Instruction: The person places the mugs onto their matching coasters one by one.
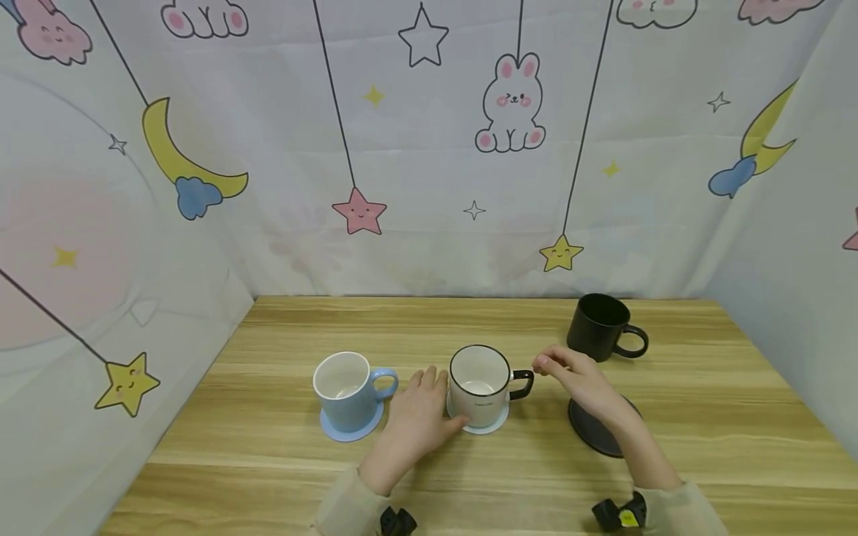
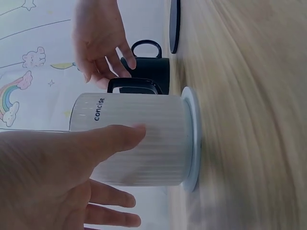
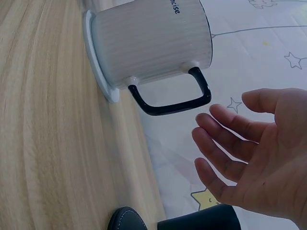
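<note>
A white ribbed mug (image 1: 480, 387) with a black rim and black handle stands upright on a pale round coaster (image 1: 488, 427). Beside its left side is my left hand (image 1: 419, 417), fingers extended and thumb reaching along the front of the mug; the left wrist view has that thumb (image 2: 117, 139) overlapping the mug wall. My right hand (image 1: 582, 380) hovers just right of the black handle (image 3: 172, 108), its fingers relaxed and slightly bent, with a gap between fingertips and handle. Nothing is in the right palm.
A light blue mug (image 1: 348, 398) sits on a blue coaster (image 1: 351, 432) at the left. Behind my right hand stands a black mug (image 1: 599, 327); a black round coaster (image 1: 595, 432) lies under the right forearm. Printed cloth (image 1: 429, 164) walls the wooden table (image 1: 509, 484).
</note>
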A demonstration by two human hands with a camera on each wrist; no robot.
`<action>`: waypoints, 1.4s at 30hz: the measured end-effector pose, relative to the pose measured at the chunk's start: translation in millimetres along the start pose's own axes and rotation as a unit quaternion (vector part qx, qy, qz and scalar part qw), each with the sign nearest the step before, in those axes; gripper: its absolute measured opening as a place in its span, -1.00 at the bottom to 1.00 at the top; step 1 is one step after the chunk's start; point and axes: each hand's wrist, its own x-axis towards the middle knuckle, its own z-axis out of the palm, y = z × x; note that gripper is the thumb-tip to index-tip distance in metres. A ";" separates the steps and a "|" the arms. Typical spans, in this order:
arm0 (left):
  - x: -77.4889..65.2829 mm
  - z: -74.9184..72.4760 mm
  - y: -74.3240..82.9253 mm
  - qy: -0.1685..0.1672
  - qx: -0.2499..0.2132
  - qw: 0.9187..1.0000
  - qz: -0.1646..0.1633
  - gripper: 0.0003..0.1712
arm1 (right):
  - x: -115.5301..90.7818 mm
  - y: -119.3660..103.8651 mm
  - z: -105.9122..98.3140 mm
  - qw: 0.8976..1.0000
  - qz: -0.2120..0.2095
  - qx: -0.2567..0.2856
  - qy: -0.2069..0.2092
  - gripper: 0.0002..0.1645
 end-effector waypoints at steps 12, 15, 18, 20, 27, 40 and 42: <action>-4.3 -5.6 4.5 0.018 -0.014 1.000 0.001 -0.03 | -4.5 -1.1 -4.1 1.000 -0.010 0.001 0.003 -0.68; -5.1 -7.7 5.5 0.020 -0.015 1.000 0.003 -0.02 | -5.0 -2.1 -4.7 1.000 -0.014 -0.001 0.003 -0.69; -5.2 -10.3 6.5 0.022 -0.017 1.000 0.005 -0.02 | -5.3 -1.6 -4.8 1.000 -0.013 -0.008 0.005 -0.69; -4.9 -12.2 7.3 0.025 -0.016 1.000 0.008 -0.02 | -5.6 -1.7 -5.6 1.000 -0.011 -0.012 0.007 -0.69; -4.7 -16.6 9.6 0.041 0.001 0.999 0.020 -0.02 | -7.9 -5.8 -11.8 1.000 -0.012 -0.025 0.001 -0.68; -9.8 -24.7 13.4 0.051 0.005 0.999 0.013 -0.01 | -10.3 -5.3 -23.1 0.999 -0.022 -0.034 -0.005 -0.70; -10.9 -26.1 15.4 0.054 0.005 0.998 0.015 -0.01 | -10.5 -4.9 -25.3 0.999 -0.016 -0.030 -0.006 -0.69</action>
